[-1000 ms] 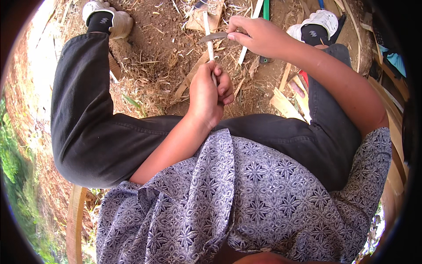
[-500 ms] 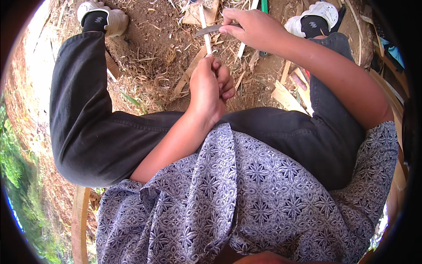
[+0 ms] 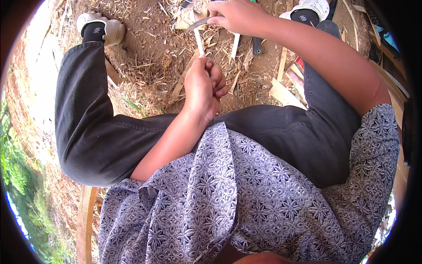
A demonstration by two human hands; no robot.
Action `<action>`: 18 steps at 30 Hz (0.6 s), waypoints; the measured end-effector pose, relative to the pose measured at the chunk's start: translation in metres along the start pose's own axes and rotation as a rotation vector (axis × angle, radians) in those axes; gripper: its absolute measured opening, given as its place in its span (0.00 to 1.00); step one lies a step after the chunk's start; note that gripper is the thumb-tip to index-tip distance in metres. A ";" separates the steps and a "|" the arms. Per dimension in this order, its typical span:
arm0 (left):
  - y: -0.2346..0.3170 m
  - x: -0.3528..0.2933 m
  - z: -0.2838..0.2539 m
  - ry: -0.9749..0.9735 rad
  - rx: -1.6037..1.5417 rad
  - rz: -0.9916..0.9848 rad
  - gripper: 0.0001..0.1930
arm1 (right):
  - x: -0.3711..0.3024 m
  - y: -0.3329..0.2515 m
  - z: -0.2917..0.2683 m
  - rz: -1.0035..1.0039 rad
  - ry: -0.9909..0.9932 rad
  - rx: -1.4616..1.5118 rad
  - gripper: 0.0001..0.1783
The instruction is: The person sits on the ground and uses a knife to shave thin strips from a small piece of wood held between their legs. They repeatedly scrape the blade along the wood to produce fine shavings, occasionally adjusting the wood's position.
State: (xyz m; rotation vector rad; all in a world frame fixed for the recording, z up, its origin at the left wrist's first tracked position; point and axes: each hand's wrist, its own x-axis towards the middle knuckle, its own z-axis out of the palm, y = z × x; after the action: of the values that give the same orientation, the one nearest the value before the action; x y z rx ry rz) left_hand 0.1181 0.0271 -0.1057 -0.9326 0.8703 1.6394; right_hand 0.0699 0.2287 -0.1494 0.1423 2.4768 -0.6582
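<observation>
Between my knees, my left hand (image 3: 205, 83) is closed round the near end of a thin pale wooden stick (image 3: 199, 42). The stick points away from me, its far part over the littered ground. My right hand (image 3: 237, 16) grips a knife with a curved dark blade (image 3: 198, 24). That blade lies across the stick, well beyond my left fist. The knife's handle is mostly hidden inside my right fingers.
Wood shavings and pale split pieces (image 3: 286, 93) litter the brown dirt (image 3: 145, 57). A dark tool handle end (image 3: 257, 45) lies right of the stick. My shoes (image 3: 102, 27) stand to either side. A wooden beam (image 3: 85, 224) is at the lower left.
My right hand and the knife have slid farther away along the stick, toward its far end. My left hand keeps its hold, and the view has shifted slightly.
</observation>
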 end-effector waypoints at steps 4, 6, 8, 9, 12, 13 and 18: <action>0.001 -0.001 0.000 -0.051 0.009 -0.015 0.14 | 0.032 0.081 -0.003 0.243 0.128 -0.184 0.16; 0.003 -0.001 -0.003 -0.067 0.005 -0.028 0.14 | 0.018 0.120 -0.013 0.301 0.195 -0.154 0.15; 0.003 -0.003 -0.004 -0.044 -0.021 -0.024 0.14 | 0.012 0.132 -0.017 0.306 0.177 -0.087 0.15; 0.004 -0.003 -0.002 -0.044 -0.024 -0.031 0.15 | 0.007 0.139 -0.016 0.293 0.176 -0.046 0.16; 0.004 -0.001 -0.004 -0.059 -0.011 -0.036 0.16 | 0.003 0.133 -0.011 0.212 0.113 0.006 0.15; 0.005 -0.001 -0.003 -0.057 0.002 -0.029 0.16 | 0.004 0.126 -0.007 0.205 0.066 0.028 0.15; 0.003 0.002 -0.008 -0.086 -0.015 -0.016 0.16 | -0.008 0.043 0.006 -0.001 -0.128 0.473 0.12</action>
State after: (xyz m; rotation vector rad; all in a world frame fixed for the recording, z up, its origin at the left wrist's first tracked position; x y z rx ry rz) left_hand 0.1159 0.0204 -0.1101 -0.8704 0.7909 1.6619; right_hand 0.0895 0.2642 -0.1677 0.2678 2.1600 -1.2046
